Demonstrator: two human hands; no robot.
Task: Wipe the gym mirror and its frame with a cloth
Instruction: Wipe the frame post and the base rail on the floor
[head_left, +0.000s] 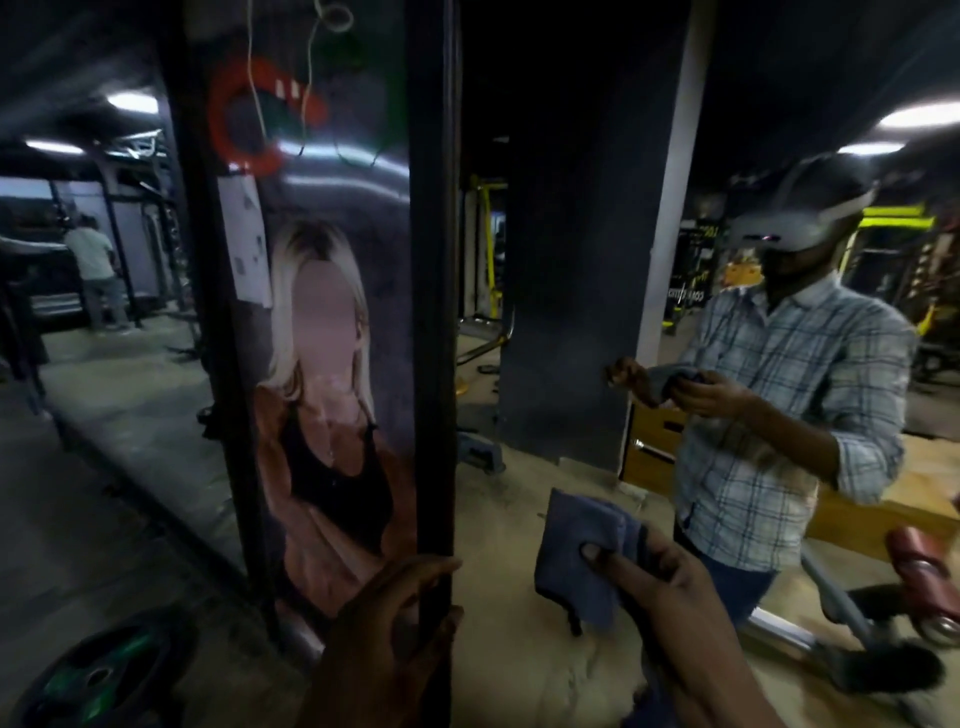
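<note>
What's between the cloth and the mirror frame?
Nothing visible. The right hand pinches the cloth in front of the mirror, just right of the frame; the left hand is at the frame, lower down.

My left hand (384, 618) and right hand (670, 577) are bare. The forearms behind the fingers are bare too, right down to the lower edge of my feed. In the reflection, well back from the fingers, I see a collared checked shirt (769, 395) in pale blue and white with darker lines, its sleeve (857, 457) rolled to about the elbow. Below the hem are blue jeans (737, 582). On the head sits a pale grey headset (802, 223) with a strap over the crown and a small reddish light in front.
</note>
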